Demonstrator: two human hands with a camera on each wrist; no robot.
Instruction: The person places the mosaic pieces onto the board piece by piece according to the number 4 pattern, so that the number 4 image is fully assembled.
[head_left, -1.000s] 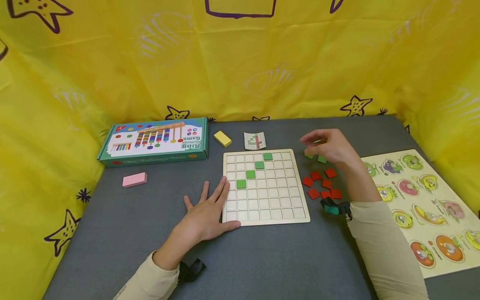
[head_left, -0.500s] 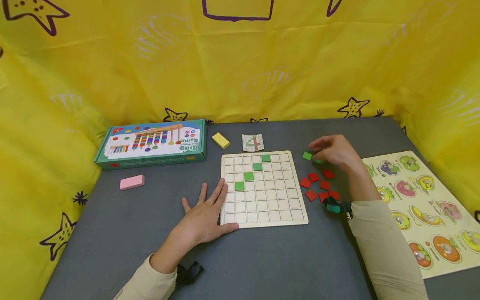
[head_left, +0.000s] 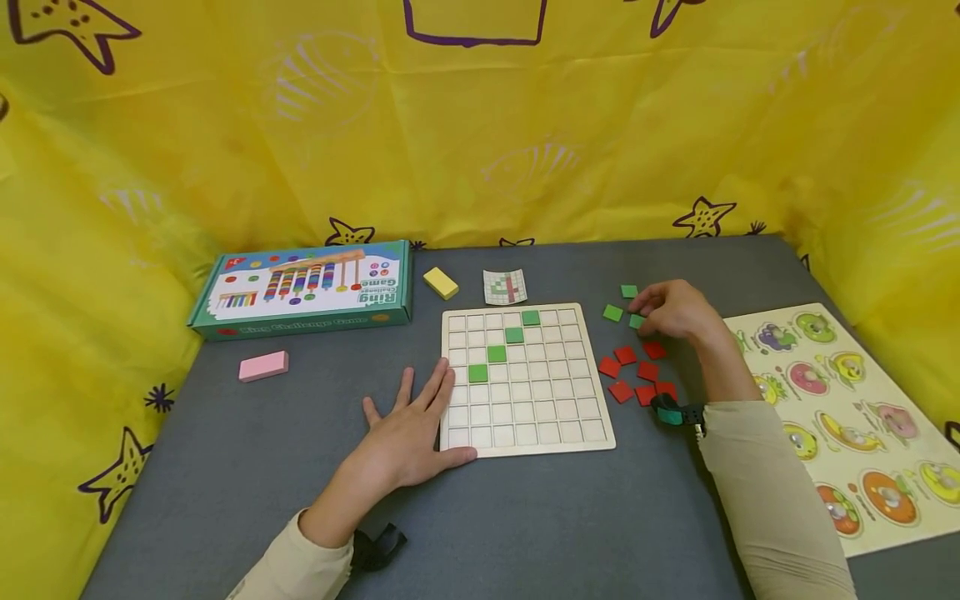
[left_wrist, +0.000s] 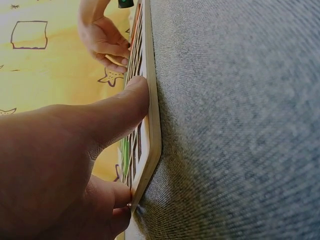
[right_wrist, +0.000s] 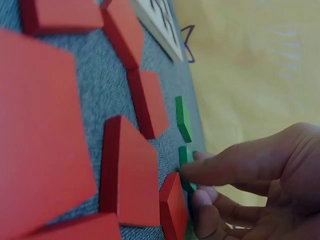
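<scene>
- Left hand [head_left: 408,442]: grip released, fingers spread, resting at the left edge of a pale grid board [head_left: 527,387] flat on the tabletop [head_left: 525,517].
- Right hand [head_left: 675,310]: grip pinching 1 green tile [right_wrist: 185,154], right of the board, near 2 loose green tiles [head_left: 612,312] and several red tiles [head_left: 620,392].
- On the board, 4 placed green tiles [head_left: 497,354] form a diagonal.

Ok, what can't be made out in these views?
- Head: card pattern, too small.
- Head: picture board, partly behind the right sleeve, one corner cut off by the frame.
- Left wrist: grid board cells, nearly edge-on, partly behind the left hand.
- Right wrist: green tile, partly behind the right hand's fingers.
</scene>
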